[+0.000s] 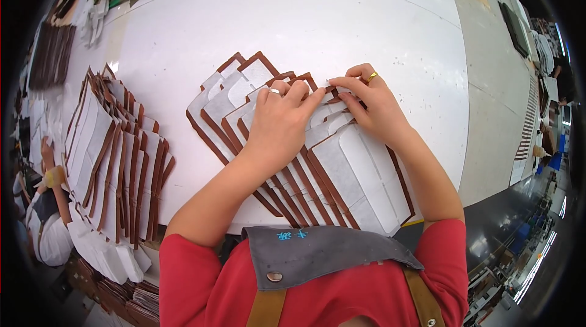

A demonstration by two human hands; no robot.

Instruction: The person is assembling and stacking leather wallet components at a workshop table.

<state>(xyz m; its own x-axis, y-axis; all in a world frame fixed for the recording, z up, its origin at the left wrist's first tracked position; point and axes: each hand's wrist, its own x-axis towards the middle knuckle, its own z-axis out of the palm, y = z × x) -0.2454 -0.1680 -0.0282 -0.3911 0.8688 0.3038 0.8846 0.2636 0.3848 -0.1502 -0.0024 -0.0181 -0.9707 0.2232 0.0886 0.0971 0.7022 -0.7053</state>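
A fanned row of flat white pieces with brown edges (342, 168) lies overlapped on the white table (317, 16) in front of me. My left hand (278, 122) rests flat on the middle of the row, fingers pointing up-right, a ring on one finger. My right hand (372, 104) presses its fingertips on the upper edge of the rightmost pieces, also wearing a ring. The fingertips of both hands meet near the top of one piece. Neither hand has lifted anything.
A second fanned pile of the same brown-edged pieces (116, 156) lies at the table's left edge. Dark stacks (52, 52) sit at the far left. Another person (46, 205) is at the lower left. A floor and shelving show at the right.
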